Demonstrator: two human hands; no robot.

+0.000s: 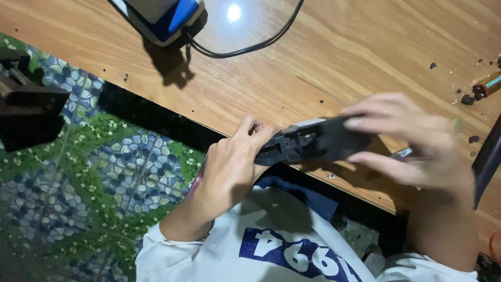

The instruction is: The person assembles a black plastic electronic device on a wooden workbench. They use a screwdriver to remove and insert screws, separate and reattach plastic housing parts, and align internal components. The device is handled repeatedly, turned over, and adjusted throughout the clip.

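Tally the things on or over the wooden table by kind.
Black plastic housing, held by left hand and right hand: 1
Blue-and-white device: 1
Black cable: 1
Battery: 1
Total: 4

Black plastic casing (313, 143) – tan wood-grain table (365, 47) – green pebble-patterned floor (104, 172)

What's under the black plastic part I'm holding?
Under the black plastic part lies the wooden table edge. The right hand covers its right end; the left hand grips its left end.
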